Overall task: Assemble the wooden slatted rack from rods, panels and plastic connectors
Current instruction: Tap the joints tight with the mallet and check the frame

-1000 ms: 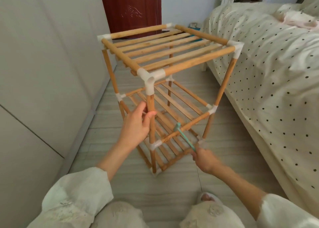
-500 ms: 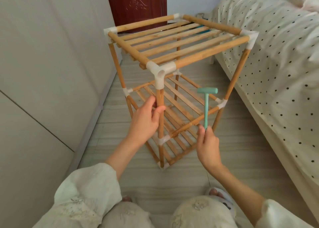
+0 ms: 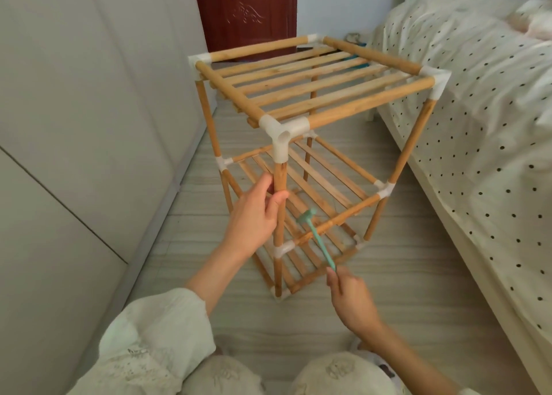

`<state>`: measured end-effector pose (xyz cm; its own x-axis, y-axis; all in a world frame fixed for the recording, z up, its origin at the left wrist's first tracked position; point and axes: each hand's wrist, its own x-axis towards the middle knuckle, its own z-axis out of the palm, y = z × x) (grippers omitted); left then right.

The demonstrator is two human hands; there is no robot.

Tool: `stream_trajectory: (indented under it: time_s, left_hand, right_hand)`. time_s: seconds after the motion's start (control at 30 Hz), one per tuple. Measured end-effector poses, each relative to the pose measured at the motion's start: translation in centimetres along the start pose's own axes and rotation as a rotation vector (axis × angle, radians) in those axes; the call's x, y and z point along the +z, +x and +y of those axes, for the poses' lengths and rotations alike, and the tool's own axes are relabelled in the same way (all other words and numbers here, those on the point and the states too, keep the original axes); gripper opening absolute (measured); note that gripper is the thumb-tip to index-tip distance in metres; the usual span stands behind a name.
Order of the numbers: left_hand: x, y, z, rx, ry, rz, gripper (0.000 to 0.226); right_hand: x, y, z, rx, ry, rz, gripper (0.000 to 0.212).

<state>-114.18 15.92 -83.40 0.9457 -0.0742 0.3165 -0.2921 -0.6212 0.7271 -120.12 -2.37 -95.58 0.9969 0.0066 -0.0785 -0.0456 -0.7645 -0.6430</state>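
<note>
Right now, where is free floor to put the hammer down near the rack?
Bare floor lies between the rack and the bed, right of the right hand holding the hammer. Another strip runs between rack and wall panels. Inside the rack, slats crowd it.

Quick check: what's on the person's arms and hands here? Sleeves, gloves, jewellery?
Both hands are bare: no gloves, rings or watch visible on the left hand or right hand. Forearms are uncovered. The left sleeve is loose, whitish fabric, pushed up, with faint embroidery near its edge. Only a sliver of the right sleeve, also whitish, shows at the frame's bottom.
</note>
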Motion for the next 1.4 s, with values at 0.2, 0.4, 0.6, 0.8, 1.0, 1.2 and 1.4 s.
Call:
stream_trajectory:
  time_s: [0.2,0.4,0.6,0.8,1.0,1.2,1.4]
  left_hand:
    - [-0.2,-0.1,0.3,-0.019,0.006,-0.005,0.009]
    - [-0.5,-0.2,-0.2,-0.022,-0.008,0.008,0.009]
    - [-3.6,0.2,-4.9,-0.223,-0.156,0.369,0.013]
    - [-5.0,0.6,-6.8,-0.212,-0.112,0.391,0.014]
    - [-5.3,0.5,-6.9,-0.184,-0.119,0.362,0.016]
    - [-5.3,0.3,-6.9,-0.191,-0.126,0.349,0.016]
    - [-5.2,0.4,-7.0,-0.172,-0.104,0.347,0.016]
  right_hand:
    - [0.2,0.2,-0.2,-0.016,-0.351,-0.230,0.036]
    - [-2.8,1.5,-0.5,-0.029,-0.127,-0.074,0.031]
    - [-5.9,1.7,2.3,0.122,-0.207,0.074,0.032]
    - [-6.9,3.2,1.1,0.117,-0.231,0.273,0.024]
    - [-5.4,2.0,3.3,0.295,-0.149,0.259,0.024]
    - [-5.6,1.8,3.2,0.417,-0.305,0.108,0.021]
    - [-4.8,1.6,2.9,0.223,-0.229,0.334,0.016]
